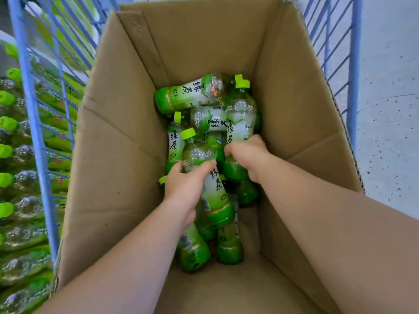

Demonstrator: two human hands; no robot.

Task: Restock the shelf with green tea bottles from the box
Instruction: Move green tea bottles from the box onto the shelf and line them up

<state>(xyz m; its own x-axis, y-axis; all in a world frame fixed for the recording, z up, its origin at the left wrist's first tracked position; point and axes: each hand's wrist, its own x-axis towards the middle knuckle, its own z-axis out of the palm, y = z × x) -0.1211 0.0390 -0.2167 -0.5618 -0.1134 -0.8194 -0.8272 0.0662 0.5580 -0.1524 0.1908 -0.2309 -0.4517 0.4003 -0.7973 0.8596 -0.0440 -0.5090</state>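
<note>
Lying heaped in the bottom of the box, the green tea bottles are crossed over one another. The left grip is curled round the upper body of one bottle, whose cap is pointed away from the person. The right grip is wrapped round the lower body of a second bottle, tilted cap-up toward the far wall. The box is set inside a blue wire cart. Beyond the wire on the left, blurred rows of stocked bottles are seen.
</note>
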